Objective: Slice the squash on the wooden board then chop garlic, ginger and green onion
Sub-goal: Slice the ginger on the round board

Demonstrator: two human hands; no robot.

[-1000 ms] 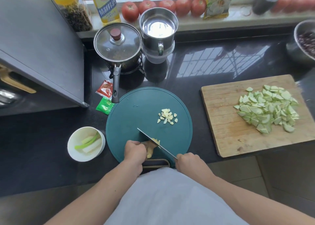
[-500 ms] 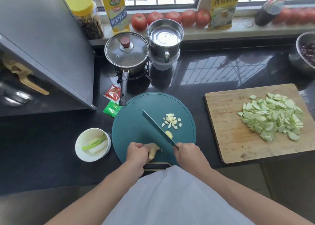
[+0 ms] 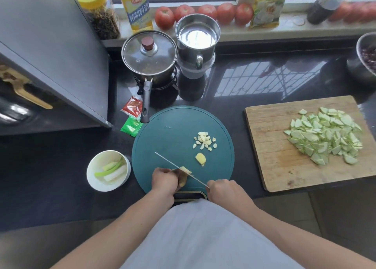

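A person's left hand (image 3: 164,180) curled its fingers (image 3: 176,177) round a knob of ginger (image 3: 182,177) at the six o'clock edge of the round teal cutting board (image 3: 173,134), while the right hand (image 3: 221,189) wrapped its fingers round the handle of a knife (image 3: 175,165). The blade ran from about four o'clock up to ten o'clock, resting across the ginger's pale cut end. The ginger's long axis lay roughly crosswise to the blade, its uncut length tucked under the left hand, so the next slice appeared to call for the blade to step toward those fingers. One ginger slice (image 3: 200,158) lay at two o'clock from the knob, just beside the chopped garlic (image 3: 205,141) further up the board. The sliced squash (image 3: 325,135) sat heaped on the wooden board (image 3: 264,126) at three o'clock, seemingly done. The green onion (image 3: 110,170) waited uncut in a white bowl (image 3: 95,179) on the dark counter (image 3: 61,156) at nine o'clock.
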